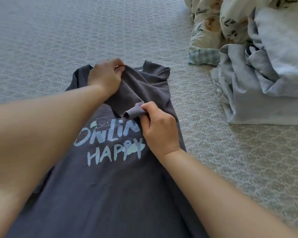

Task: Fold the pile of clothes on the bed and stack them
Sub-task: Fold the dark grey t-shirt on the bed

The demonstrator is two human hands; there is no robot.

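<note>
A dark grey shirt (113,186) printed with pale blue lettering lies front-up on the patterned bed cover (230,169), one sleeve (127,93) folded across its chest. The left hand (105,78) grips the cloth near the collar with curled fingers, while the right hand (160,129) pinches the ribbed sleeve cuff (133,112) between thumb and fingers just above the lettering. To the right, well apart from the shirt, sits a heap of pale blue clothes (265,79), with floral bedding (218,23) behind it.
</note>
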